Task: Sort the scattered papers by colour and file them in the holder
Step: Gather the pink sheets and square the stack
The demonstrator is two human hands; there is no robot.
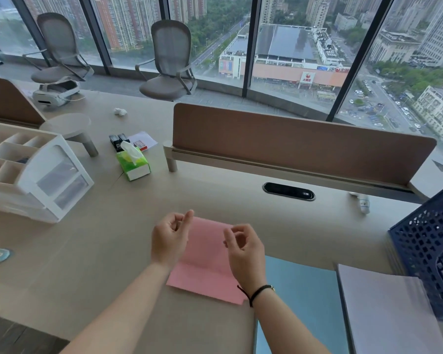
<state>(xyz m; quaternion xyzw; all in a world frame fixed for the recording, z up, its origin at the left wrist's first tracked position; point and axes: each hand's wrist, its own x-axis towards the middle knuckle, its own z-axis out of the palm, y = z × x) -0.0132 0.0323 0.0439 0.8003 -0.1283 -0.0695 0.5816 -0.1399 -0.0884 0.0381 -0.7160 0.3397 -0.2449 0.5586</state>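
Pink paper point(202, 254) lies beside blue paper point(302, 290) and pale lilac paper point(384, 307). The holder point(425, 241) is navy with punched holes; the tissue box point(133, 166), green and white.

Soft daylight from the windows point(292, 47); edges bend, perhaps slightly blurred.
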